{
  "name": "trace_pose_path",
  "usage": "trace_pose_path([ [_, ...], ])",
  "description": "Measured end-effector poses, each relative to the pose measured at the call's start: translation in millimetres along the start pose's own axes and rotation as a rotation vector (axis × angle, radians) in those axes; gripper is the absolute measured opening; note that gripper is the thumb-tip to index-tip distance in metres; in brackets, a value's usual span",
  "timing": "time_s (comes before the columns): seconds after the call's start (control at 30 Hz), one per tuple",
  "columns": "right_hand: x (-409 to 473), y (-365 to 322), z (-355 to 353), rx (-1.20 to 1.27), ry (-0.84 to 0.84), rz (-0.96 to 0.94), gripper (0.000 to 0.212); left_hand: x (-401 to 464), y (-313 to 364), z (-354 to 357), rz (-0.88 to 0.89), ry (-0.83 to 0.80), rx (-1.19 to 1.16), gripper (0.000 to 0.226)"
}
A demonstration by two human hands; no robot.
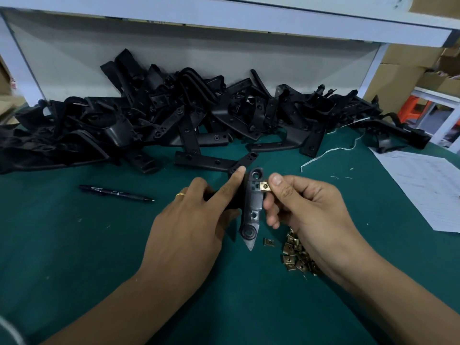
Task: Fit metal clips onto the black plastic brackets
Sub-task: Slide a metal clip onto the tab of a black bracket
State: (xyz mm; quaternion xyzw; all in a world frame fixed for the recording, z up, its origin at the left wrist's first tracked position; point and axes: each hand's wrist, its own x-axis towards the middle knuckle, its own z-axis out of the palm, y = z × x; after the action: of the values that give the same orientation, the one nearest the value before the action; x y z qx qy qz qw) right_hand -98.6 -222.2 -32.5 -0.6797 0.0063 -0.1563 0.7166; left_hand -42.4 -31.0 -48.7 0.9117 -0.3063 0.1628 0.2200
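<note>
A black marker pen [116,193] lies on the green bench mat [74,245] at left, a white letter "A" on its barrel the only mark that reads clearly; smaller print beside it is too fine to make out. Just right of it, the person's left hand [191,220], a gold ring [180,194] on one finger, grips a black plastic bracket [252,207] above the mat at centre, its forefinger stretched along the bracket's left edge to steady it. The right hand [306,207] pinches a brass-coloured metal clip [264,187] between thumb and fingers, the clip touching the right edge of the bracket near its far end, beside the round hole. The fitting step appears to be in progress: the clip looks to be meeting the bracket edge and not yet fully seated. The next move likely calls for a straight push leftward, with the clip's hole lining up with the bracket's. A loose clip [268,242] and a heap of spare clips [296,255] lie near, under the right wrist. Across the far side sprawls a pile of brackets [174,120]. A printed sheet [423,185] at far right is illegible.
</note>
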Motion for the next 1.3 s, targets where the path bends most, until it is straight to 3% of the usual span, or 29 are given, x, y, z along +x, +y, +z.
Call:
trace_pose_path([
  [0.2, 3.1, -10.6, -7.2, 0.256, -0.163, 0.150, 0.018, -0.1, -3.4, 0.5, 0.036, 0.006, -0.093, 0.066],
  [0.5, 2.0, -11.9, -8.1, 0.217, -0.207, 0.222, 0.014, -1.9, -2.5, 2.7, 0.117, 0.035, -0.086, 0.068],
  [0.6, 4.6, -9.4, -3.5, 0.177, -0.124, 0.264, 0.021, -0.5, -2.2, 1.7, 0.085, 0.043, -0.086, 0.063],
  [0.67, 9.5, -9.1, -4.8, 0.031, -0.045, 0.208, 0.024, 1.1, -0.9, 0.0, 0.024, 0.043, -0.065, 0.062],
  [0.77, 21.6, -11.1, -10.8, -0.447, -0.030, 0.021, 0.018, 2.7, -3.7, -0.5, -0.074, 0.097, -0.066, 0.061],
  [0.87, 30.8, -12.8, -15.2, -0.881, -0.255, -0.096, 0.009, 3.0, -3.6, -2.1, -0.121, 0.123, -0.026, 0.061],
  [0.97, 31.1, -7.4, -16.0, -1.072, -0.441, -0.119, 0.011, 3.5, 0.0, 0.3, -0.092, 0.114, 0.066, 0.061],
  [1.17, 22.0, 5.3, -18.3, -1.028, -0.368, -0.253, 0.014, 4.5, -4.0, 3.2, -0.145, 0.083, 0.047, 0.061],
  [1.23, 18.7, 8.0, -17.2, -0.856, -0.289, -0.202, 0.015, 4.5, -3.9, 3.9, -0.153, 0.070, 0.052, 0.061],
  [1.3, 18.3, 7.1, -16.5, -0.526, -0.197, -0.136, 0.014, 4.6, -3.8, 4.5, -0.161, 0.062, 0.057, 0.061],
])
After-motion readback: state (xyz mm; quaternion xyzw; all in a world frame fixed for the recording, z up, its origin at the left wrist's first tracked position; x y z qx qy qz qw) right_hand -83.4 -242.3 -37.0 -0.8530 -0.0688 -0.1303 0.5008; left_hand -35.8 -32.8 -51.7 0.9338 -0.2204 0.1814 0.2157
